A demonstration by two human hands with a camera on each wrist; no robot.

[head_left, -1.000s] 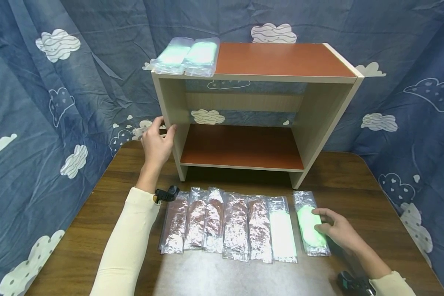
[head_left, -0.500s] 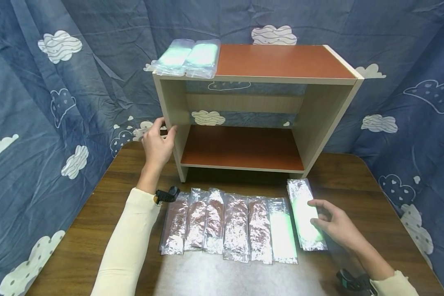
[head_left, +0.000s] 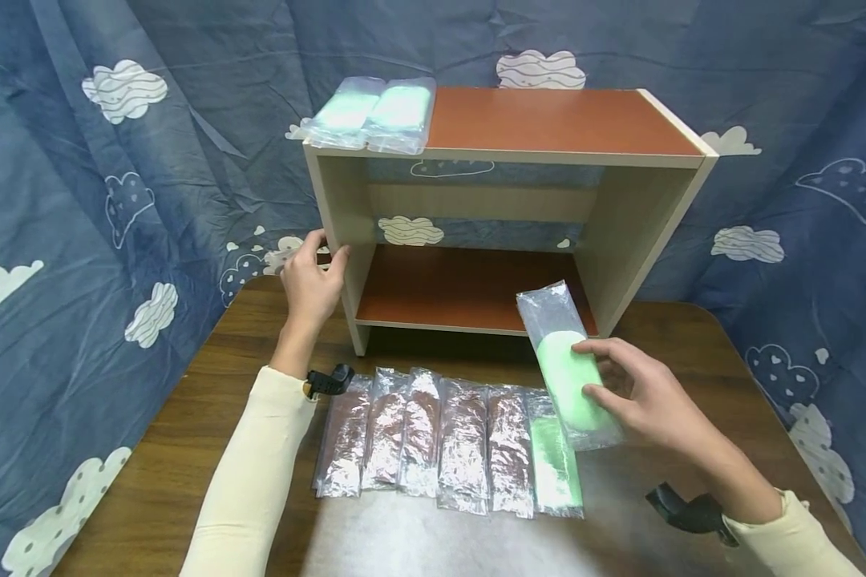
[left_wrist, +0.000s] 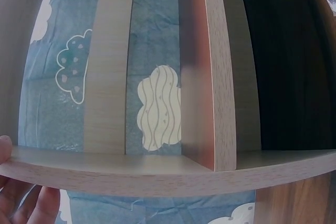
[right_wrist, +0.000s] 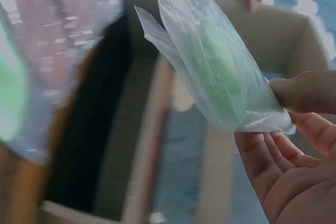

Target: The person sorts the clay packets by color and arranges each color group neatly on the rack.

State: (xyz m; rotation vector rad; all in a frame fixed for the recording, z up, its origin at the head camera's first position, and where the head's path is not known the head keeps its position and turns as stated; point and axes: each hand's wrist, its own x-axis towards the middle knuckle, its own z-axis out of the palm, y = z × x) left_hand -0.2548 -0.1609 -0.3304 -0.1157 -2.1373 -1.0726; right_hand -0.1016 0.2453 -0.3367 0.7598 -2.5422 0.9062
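Note:
My right hand (head_left: pixel 649 397) pinches a clear plastic packet (head_left: pixel 568 377) with a flat, rounded green item inside. It is held tilted above the table, in front of the shelf's lower right. In the right wrist view the thumb lies on one side of the packet (right_wrist: pixel 218 66) and fingers on the other. My left hand (head_left: pixel 312 284) grips the left side panel (left_wrist: pixel 157 182) of a small wooden shelf unit (head_left: pixel 541 120), thumb on the inner face and fingers outside. Two packets (head_left: pixel 400 112) with pale green contents lie side by side on the shelf top's left end.
A row of several clear packets lies before the shelf, mostly with brownish contents, like one packet (head_left: pixel 463 445); a green packet (head_left: pixel 554 461) ends the row at right. The brown wooden table (head_left: pixel 216 385) carries everything. A blue cloud-patterned curtain (head_left: pixel 224 96) hangs behind.
My right hand has picked up the green packet from the table's right side and carried it up and left toward the shelf. The left hand keeps its place on the side panel.

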